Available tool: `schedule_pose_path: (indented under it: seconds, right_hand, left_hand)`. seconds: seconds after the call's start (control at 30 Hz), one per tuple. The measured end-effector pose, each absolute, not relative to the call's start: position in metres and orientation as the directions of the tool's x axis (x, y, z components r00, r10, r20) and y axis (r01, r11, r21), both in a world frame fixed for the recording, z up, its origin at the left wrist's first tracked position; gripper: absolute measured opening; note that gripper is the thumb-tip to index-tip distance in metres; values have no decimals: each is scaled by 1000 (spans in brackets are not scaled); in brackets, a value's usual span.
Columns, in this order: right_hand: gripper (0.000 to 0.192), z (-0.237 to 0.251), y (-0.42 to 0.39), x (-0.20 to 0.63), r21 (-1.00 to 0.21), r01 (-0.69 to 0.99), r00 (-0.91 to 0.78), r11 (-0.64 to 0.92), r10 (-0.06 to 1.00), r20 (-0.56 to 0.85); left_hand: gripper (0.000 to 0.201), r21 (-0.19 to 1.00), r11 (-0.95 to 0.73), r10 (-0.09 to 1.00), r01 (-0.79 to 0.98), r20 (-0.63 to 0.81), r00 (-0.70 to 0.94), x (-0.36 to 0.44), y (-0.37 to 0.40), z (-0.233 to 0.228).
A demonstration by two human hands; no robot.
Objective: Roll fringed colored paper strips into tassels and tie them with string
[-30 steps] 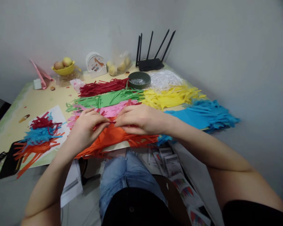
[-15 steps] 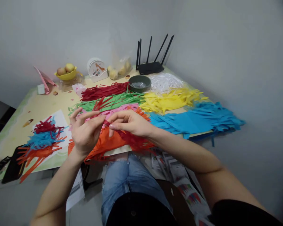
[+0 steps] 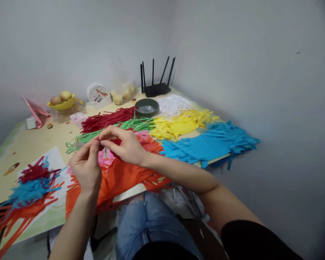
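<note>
My left hand (image 3: 86, 166) and my right hand (image 3: 128, 146) meet fingertip to fingertip above the near side of the table. Both are closed in a pinch on a dark red fringed paper strip (image 3: 117, 141); the fingers and the right hand hide most of it. Under them lie orange fringed paper (image 3: 121, 177) and pink fringed paper (image 3: 106, 158). To the left, a small pile of cut fringes in red (image 3: 35, 172), blue (image 3: 29, 191) and orange (image 3: 24, 218) rests partly on a white sheet (image 3: 56, 159).
Further back lie red (image 3: 108, 120), green (image 3: 85, 138), yellow (image 3: 181, 124), white (image 3: 176, 105) and blue (image 3: 203, 144) fringes. Behind them stand a dark green bowl (image 3: 147, 108), a black router (image 3: 155, 89), a white holder (image 3: 99, 95) and a yellow fruit bowl (image 3: 61, 104).
My hands have come together, the left fingers going from spread to pinched on the red strip. The view has swung right, so the table things appear further left and lower.
</note>
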State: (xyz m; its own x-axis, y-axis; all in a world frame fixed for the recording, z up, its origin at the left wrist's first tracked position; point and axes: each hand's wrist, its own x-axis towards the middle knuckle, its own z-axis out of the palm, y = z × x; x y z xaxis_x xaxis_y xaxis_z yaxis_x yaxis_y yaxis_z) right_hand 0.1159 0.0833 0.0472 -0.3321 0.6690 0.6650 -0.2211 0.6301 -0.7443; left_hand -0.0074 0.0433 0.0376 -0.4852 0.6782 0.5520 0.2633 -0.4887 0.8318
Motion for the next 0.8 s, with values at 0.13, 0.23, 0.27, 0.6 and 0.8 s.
schedule_pose_path:
  seconds: [0.13, 0.23, 0.27, 0.6, 0.8]
  right_hand:
    - [17, 44, 149, 140, -546, 122, -415, 829, 542, 730]
    - [32, 39, 234, 183, -528, 664, -296, 529, 835, 464]
    - [34, 36, 263, 198, -437, 825, -225, 358, 918, 327]
    - [39, -38, 364, 237, -250, 961, -136, 119, 989, -54]
    - [23, -55, 370, 238, -398, 849, -338, 347, 936, 93]
  left_hand:
    - [13, 834, -536, 637, 131, 502, -585, -32, 58, 49]
    - [17, 881, -439, 764, -177, 263, -589, -58, 57, 66]
    - [19, 891, -396, 794, -222, 210, -571, -64, 56, 69]
    - [30, 996, -87, 939, 14, 87, -333, -58, 61, 14]
    - [23, 997, -66, 971, 34, 72, -226, -48, 63, 5]
